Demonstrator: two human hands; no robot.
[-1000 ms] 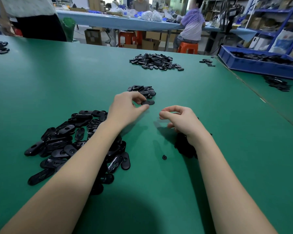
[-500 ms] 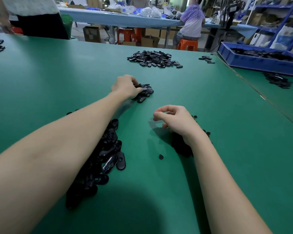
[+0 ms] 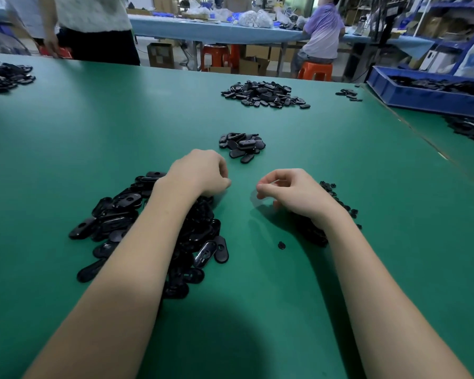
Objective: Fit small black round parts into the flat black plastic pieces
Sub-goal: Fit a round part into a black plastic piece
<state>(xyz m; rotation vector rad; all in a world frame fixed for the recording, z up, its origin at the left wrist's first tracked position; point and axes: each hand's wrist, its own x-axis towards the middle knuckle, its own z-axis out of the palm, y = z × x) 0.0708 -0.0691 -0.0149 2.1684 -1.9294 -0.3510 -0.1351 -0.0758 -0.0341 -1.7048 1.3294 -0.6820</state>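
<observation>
**Hands poised between two heaps on the green table**

On the green table (image 3: 66, 149), far to the left of the left hand, a dark heap of parts (image 3: 6, 77) is seen at the edge. Under and to the left of the left forearm a large pile of flat black plastic pieces (image 3: 112, 217) is spread. The left hand (image 3: 200, 173) is held just above that pile's far end with its fingers curled downward; whether anything is gripped inside them cannot be told. Just beyond this hand a small stack of pieces (image 3: 242, 146) is found, and well beyond that a wider heap (image 3: 263, 94).

Between the two wrists, nearer the right one, a single small black round part (image 3: 281, 245) is left lying apart on the table. The right hand (image 3: 293, 192) is held with thumb and forefinger curled toward each other; nothing can be made out between them. Beneath and to the right of this hand a pile of small round parts (image 3: 337, 201) is scattered. Far to the right a blue bin (image 3: 422, 97) is set.
</observation>
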